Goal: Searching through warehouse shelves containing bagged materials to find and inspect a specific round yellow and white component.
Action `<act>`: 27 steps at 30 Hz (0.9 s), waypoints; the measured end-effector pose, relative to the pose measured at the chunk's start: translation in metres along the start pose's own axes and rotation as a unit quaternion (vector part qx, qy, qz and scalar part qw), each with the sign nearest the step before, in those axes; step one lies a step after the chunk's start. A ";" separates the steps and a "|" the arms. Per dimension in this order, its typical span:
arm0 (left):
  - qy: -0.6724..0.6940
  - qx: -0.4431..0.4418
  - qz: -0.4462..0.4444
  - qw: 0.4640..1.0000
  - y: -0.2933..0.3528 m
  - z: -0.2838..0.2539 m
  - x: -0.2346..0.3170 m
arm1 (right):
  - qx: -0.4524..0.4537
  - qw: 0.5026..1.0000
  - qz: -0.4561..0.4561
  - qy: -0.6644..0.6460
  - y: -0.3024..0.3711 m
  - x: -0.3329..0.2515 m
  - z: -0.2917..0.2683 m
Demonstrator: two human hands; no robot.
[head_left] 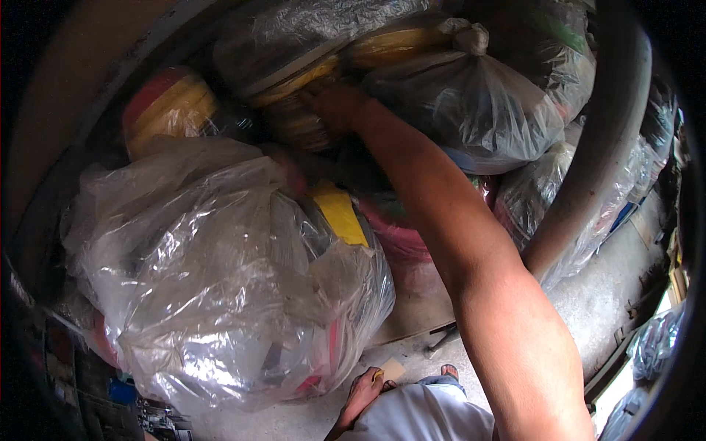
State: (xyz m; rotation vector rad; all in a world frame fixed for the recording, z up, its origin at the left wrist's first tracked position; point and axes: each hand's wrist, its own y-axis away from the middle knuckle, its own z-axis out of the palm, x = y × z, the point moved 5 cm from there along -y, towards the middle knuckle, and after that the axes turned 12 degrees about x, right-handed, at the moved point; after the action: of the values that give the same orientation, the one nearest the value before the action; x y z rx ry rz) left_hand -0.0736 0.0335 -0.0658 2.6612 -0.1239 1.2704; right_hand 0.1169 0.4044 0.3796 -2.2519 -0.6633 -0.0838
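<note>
My right arm stretches up from the lower right to a dark stack of plastic-wrapped bundles. At its end my right hand [337, 106] lies in shadow against a clear-wrapped bundle [298, 126] with yellowish material; its fingers look extended, though their tips are dim. Low in the picture, beside the grey cloth [423, 415] on my body, my left hand [362, 391] is closed on a small beige card-like piece [392, 369]. A big clear plastic bag [213, 279], stuffed and wrinkled, fills the left. Something flat and yellow [340, 214] shows at its upper right.
A knotted clear bag [478, 103] lies right of my right hand. A thick curved grey pipe or post [599, 162] crosses the right side. Below my forearm sits a pink bag [401, 239]. At upper left is a red-and-yellow wrapped bundle [169, 110]. Concrete floor [254, 426] shows below.
</note>
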 end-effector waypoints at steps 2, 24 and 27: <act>0.003 0.012 -0.007 1.000 0.006 0.002 -0.007 | 0.020 1.000 -0.009 0.003 0.002 0.008 0.014; 0.031 0.041 -0.081 0.995 0.062 0.010 0.015 | 0.104 0.993 0.059 -0.024 0.000 0.064 0.049; 0.081 0.097 -0.095 0.987 0.078 0.005 -0.007 | 0.224 0.971 0.066 -0.059 -0.018 -0.018 0.004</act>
State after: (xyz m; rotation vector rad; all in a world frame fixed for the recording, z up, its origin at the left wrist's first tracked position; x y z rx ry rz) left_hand -0.0862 -0.0435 -0.0637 2.6326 0.2834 1.4956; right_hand 0.0920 0.4095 0.3845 -1.8645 -0.5306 0.2456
